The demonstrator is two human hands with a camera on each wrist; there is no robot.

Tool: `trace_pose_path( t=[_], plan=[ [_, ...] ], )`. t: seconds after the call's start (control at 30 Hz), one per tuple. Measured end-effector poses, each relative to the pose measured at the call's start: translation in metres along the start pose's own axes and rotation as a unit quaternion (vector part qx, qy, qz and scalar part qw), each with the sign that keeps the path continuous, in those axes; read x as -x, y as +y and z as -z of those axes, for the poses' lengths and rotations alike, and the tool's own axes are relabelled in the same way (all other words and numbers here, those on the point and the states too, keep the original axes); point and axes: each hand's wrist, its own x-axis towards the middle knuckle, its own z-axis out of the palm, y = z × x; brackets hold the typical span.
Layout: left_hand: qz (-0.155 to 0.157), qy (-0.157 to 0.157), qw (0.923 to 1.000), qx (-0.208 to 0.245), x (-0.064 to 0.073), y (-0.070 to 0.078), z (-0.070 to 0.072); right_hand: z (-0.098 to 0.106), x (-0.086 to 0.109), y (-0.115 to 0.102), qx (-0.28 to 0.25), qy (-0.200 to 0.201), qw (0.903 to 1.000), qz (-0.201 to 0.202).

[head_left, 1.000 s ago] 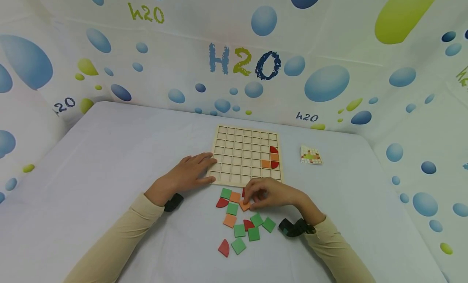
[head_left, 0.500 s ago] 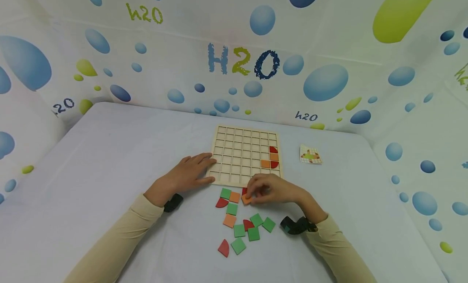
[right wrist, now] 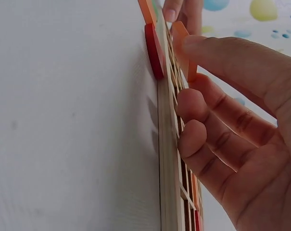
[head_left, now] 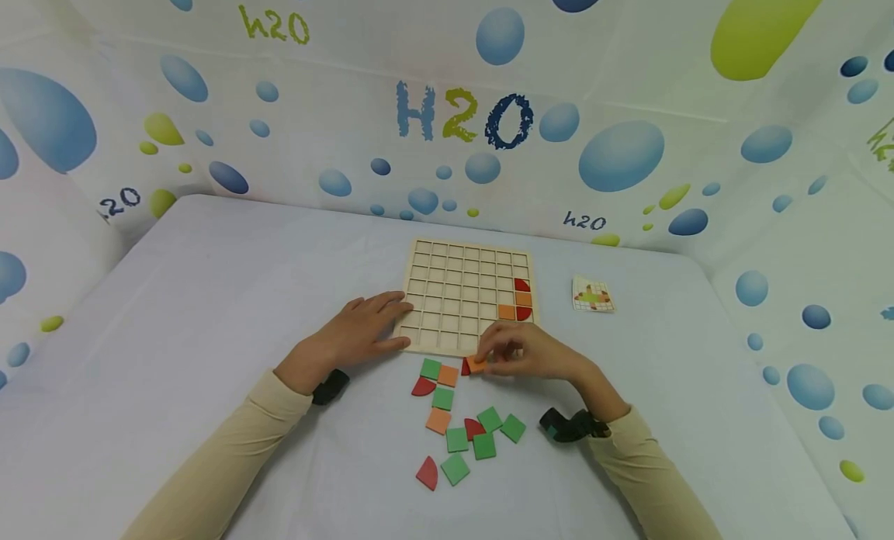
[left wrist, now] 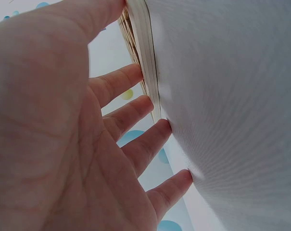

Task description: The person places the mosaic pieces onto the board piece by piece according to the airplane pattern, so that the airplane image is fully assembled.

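Note:
A wooden grid board lies on the white table, with two red quarter-circle tiles and two orange square tiles in cells along its right side. My left hand rests at the board's left edge, fingers spread and straight; in the left wrist view its fingertips touch the board's rim and the cloth. Between thumb and fingers, my right hand pinches an orange square tile over the board's front edge. Just beside that edge is a red quarter-circle tile, partly hidden in the head view.
Loose green square tiles, orange square tiles and red quarter-circle tiles lie scattered in front of the board. A small pattern card sits to the board's right. A printed backdrop rises behind the table.
My right hand has lifted the orange square tile from among the loose tiles and moved it away from me, up to the board's front edge. My left hand has stayed in place.

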Motion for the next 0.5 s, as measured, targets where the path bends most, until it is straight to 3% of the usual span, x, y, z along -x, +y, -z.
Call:
trace_pose_path(
  t=[0.27, 0.5],
  plan=[
    [-0.002, 0.0, 1.0, 0.003, 0.0003, 0.0002, 0.0001, 0.0028, 0.001, 0.0034, 0.022, 0.04, 0.9988, 0.019],
    [-0.002, 0.001, 1.0, 0.001, 0.0004, 0.0003, 0.0008, 0.006, 0.0028, 0.0082, 0.04, 0.094, 0.9947, 0.007]
  ],
)
